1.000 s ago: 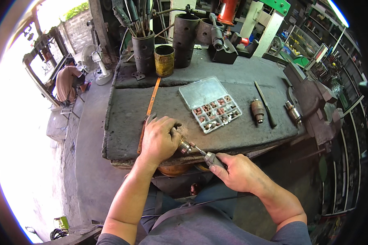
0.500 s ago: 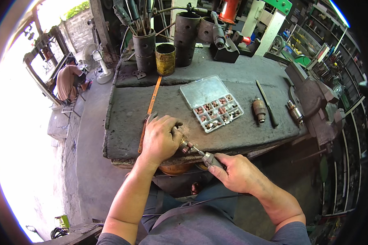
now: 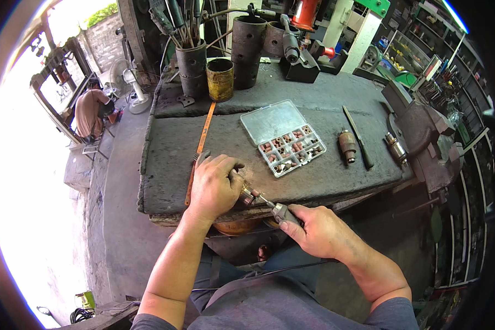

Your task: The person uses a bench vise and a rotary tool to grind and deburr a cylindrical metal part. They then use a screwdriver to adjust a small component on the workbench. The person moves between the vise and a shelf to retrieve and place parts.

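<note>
Near the front edge of the workbench, my left hand [image 3: 214, 184] is closed around a small metal cylindrical part [image 3: 247, 195]; most of it is hidden by my fingers. My right hand [image 3: 320, 231] grips a grey rotary tool [image 3: 284, 214] from the right. Its thin shaft points left, and a small reddish-brown sanding bit at the tip appears to touch the part's end. Just beyond my hands lies an open clear plastic case [image 3: 291, 156] with small reddish and metallic bits in its compartments. An orange strip like a ruler [image 3: 205, 129] runs beside my left hand.
On the right of the bench [image 3: 176, 143] lie a brownish metal cylinder [image 3: 347, 146], a file [image 3: 358, 137] and another metal part [image 3: 395, 147] beside a vise [image 3: 429, 137]. Behind stand a yellow can [image 3: 220, 81] and dark metal tubes [image 3: 247, 52]. A person [image 3: 92, 113] sits far left.
Both hands keep nearly the same pose, with the tool's bit still at the metal part. The bench and its things shift very slightly up and left in the view.
</note>
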Demonstrator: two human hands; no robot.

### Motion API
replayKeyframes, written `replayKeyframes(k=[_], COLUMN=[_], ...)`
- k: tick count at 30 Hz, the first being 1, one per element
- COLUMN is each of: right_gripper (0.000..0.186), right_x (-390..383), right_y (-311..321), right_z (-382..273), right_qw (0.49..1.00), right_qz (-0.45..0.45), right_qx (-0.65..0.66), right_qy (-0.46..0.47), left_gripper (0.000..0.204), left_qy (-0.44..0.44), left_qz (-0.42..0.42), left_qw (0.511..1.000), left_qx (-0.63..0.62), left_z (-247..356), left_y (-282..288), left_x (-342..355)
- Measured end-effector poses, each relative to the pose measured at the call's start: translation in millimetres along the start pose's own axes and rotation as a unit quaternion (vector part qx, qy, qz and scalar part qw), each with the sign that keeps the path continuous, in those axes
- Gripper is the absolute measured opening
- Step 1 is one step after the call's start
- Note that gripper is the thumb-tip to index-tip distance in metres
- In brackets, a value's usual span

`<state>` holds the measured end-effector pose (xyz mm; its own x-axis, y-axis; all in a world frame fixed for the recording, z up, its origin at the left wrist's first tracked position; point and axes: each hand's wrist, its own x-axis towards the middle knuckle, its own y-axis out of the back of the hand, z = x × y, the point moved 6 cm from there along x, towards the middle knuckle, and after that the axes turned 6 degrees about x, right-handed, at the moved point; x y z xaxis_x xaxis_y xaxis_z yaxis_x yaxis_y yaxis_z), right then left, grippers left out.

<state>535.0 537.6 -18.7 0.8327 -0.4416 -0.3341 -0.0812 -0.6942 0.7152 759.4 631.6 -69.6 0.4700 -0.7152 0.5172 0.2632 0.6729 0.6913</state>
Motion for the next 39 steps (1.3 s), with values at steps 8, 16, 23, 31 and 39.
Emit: replayKeyframes(k=[8,16,23,31,39], right_gripper=[0.046,0.043,0.052,0.046,0.053], right_x=[0,-1,-5,5,6], right_y=[0,6,9,14,11], right_z=[-3,7,15,10,4], right_qw=[1.0,1.0,0.999,1.0,1.0], right_qz=[-0.008,0.016,0.018,0.021,0.008], right_qx=[-0.022,-0.014,0.027,-0.002,-0.023], right_qy=[0.012,-0.009,0.001,-0.008,-0.002], left_gripper=[0.018,0.021,0.022,0.026,0.024], left_qy=[0.003,0.022,0.069,0.024,0.022], left_qz=[0.009,-0.025,-0.105,-0.064,-0.058], left_qw=[1.0,0.999,0.992,0.998,0.998], left_qx=[0.004,0.0,0.025,-0.002,0.003], left_z=[-1,3,-5,-4,-1], left_y=[0,6,-5,-10,-7], left_x=[0,6,29,29,30])
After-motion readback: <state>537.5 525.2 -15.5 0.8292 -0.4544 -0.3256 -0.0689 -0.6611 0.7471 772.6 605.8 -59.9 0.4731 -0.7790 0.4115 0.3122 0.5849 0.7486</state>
